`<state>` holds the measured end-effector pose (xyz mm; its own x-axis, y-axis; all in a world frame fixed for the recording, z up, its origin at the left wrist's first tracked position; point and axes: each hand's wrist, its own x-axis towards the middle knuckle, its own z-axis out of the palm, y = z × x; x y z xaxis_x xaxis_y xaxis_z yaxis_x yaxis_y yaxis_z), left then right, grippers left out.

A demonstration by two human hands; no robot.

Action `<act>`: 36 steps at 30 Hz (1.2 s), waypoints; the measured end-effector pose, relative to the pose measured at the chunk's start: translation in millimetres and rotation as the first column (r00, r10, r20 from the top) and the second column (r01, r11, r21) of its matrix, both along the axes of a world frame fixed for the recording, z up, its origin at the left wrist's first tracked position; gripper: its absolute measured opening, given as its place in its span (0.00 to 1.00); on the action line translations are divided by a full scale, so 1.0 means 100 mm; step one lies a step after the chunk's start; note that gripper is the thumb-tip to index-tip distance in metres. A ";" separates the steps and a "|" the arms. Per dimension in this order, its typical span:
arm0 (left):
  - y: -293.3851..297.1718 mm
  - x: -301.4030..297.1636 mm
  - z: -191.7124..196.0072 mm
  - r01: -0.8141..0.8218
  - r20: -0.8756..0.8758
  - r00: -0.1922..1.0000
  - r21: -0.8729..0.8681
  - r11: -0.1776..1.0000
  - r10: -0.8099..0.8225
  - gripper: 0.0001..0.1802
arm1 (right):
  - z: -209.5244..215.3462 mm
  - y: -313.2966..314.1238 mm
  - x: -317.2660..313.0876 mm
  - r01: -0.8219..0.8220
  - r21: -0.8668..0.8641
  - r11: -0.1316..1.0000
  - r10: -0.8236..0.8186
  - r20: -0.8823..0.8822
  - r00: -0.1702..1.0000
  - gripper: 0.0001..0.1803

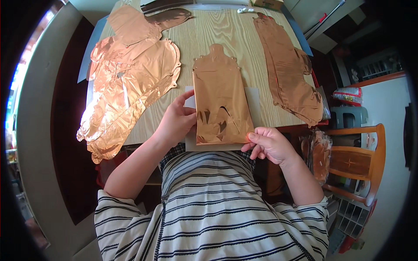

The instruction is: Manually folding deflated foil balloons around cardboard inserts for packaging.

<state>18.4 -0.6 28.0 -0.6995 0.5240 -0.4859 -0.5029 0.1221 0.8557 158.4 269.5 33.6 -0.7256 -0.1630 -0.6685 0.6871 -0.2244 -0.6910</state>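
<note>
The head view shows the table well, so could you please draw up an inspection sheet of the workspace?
Surface: wood-grain table, light-coloured.
Job's things: flat copper-coloured foil piece in front of the person, a pale sheet beneath it.
Clutter: crumpled foil at left, folded foil at right, small white item near the far edge.
Hands: left hand at the piece's left edge, fingertips partly hidden; right hand pinching its near right corner.
Cables: nothing seen.
Surroundings: wooden chair at right.
</note>
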 end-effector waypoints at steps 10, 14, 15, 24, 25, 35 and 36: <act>0.01 0.04 -0.05 -0.069 -0.165 0.985 -0.079 0.994 0.055 0.38 | 0.04 -0.12 0.04 0.062 0.190 0.980 -0.061 -0.014 0.998 0.15; 0.04 0.02 0.06 -0.043 -0.155 0.987 -0.102 0.994 0.027 0.34 | 0.07 -0.14 0.06 0.044 0.293 0.955 -0.035 -0.036 0.999 0.15; 0.05 0.03 0.06 -0.047 -0.157 0.987 -0.105 0.993 0.030 0.33 | 0.09 -0.14 0.06 0.022 0.326 0.945 -0.011 -0.036 0.999 0.14; 0.19 -0.07 0.09 -0.014 -0.297 0.953 -0.242 0.970 -0.061 0.29 | 0.26 -0.19 -0.07 0.277 0.910 0.308 0.502 -0.403 0.765 0.13; 0.19 -0.07 0.04 -0.022 -0.305 0.951 -0.237 0.971 -0.053 0.28 | 0.24 -0.23 -0.14 0.350 0.893 0.282 0.568 -0.449 0.690 0.17; 0.13 -0.10 -0.09 -0.027 -0.297 0.954 -0.187 0.982 -0.030 0.33 | -0.30 -0.47 -0.40 0.273 0.954 0.120 0.782 -0.260 0.567 0.42; 0.13 -0.11 -0.09 -0.024 -0.254 0.967 -0.160 0.987 -0.018 0.33 | -0.30 -0.47 -0.39 0.271 0.956 0.112 0.781 -0.253 0.571 0.42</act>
<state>7.3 12.1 19.4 -0.8121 0.4511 -0.3700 -0.2726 0.2674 0.9242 119.7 222.2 3.4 -0.9766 -0.1739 0.1263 -0.2037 0.9362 -0.2864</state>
